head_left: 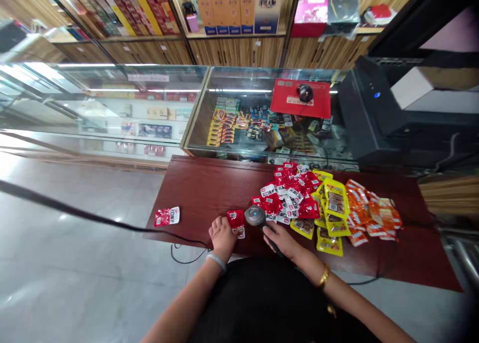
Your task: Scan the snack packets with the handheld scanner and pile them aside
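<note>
The left hand (223, 235) pinches a red packet (236, 221) at the near edge of the table (209, 188), fingers curled shut on its left side, while the right hand (281, 241) is wrapped closed around the handle of a scanner (256, 216) whose head sits just right of that packet, almost touching it. The likeliest slip, as I judge it, is a missed read: the packet looks glossy and is held flat, so glare or a thumb over the code could block the scanner. The packet also lies close to the table's near edge and could slide off toward the person's lap if the pinch loosens. A black cable (93, 217) runs left of the table across the floor and loops under the near edge; a tug from the scanner hand could snag it. Right of the scanner, the heap of red packets (292, 193) spills into the yellow packets (331, 211) and then the orange packets (368, 216), so a sweep of the forearm could mix or scatter them. One lone red packet (167, 216) lies well apart, near the table's left end. Behind the table, a glass case (262, 116) holds rows of small boxed goods, too small to identify; a red mat (301, 98) with a mouse (305, 92) rests on its top.
</note>
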A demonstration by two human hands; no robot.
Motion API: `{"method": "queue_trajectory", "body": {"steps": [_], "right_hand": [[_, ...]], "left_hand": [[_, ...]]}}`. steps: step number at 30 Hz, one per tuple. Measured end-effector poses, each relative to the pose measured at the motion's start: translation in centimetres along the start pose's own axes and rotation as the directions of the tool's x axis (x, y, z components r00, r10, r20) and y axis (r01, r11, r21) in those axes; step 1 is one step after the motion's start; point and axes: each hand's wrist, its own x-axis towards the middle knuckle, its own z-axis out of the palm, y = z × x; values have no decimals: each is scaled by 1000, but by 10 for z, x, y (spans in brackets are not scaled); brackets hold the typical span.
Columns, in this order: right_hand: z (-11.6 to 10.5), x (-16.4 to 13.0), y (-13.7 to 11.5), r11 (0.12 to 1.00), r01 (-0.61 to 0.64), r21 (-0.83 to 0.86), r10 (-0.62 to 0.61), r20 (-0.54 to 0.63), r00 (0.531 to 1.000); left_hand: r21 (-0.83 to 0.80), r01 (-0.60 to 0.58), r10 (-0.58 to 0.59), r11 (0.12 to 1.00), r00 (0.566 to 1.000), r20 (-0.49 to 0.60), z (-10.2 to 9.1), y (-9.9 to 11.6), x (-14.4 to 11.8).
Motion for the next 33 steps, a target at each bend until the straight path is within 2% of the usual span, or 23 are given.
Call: {"method": "queue_trajectory", "body": {"steps": [3,5,7,10,14,18,24,28,33], "right_hand": [[-2,-4,-1,1000,5,-7,-6,-21,1000],[-5,-9,-3,1000,23,-15,-23,-50,998],[-9,-14,-6,998,55,-38,-58,-80,995],[-15,-25,-17,993,109,-52,-115,-134,984],[-25,-39,-32,992,126,-13,-126,-170,977],[-32,-47,-39,989,147,-11,-146,-175,974],[-29,-51,-46,987,149,53,-137,-178,974],[-28,-51,-50,982,186,42,-176,-179,968],[-37,-53,-47,977,198,80,-176,-223,959]], "left_hand": [[-216,10,14,976,994,109,1,5,9],[-397,61,7,916,986,168,-2,12,18],[-535,69,21,842,987,159,-7,23,26],[-646,25,66,763,991,116,-14,42,34],[-700,-3,96,714,991,93,-19,58,36],[-703,-22,115,711,990,84,-23,61,32],[-707,-76,110,703,994,1,-30,69,28],[-745,-97,173,659,985,24,-30,91,27],[-767,-100,203,634,978,40,-27,118,30]]}}
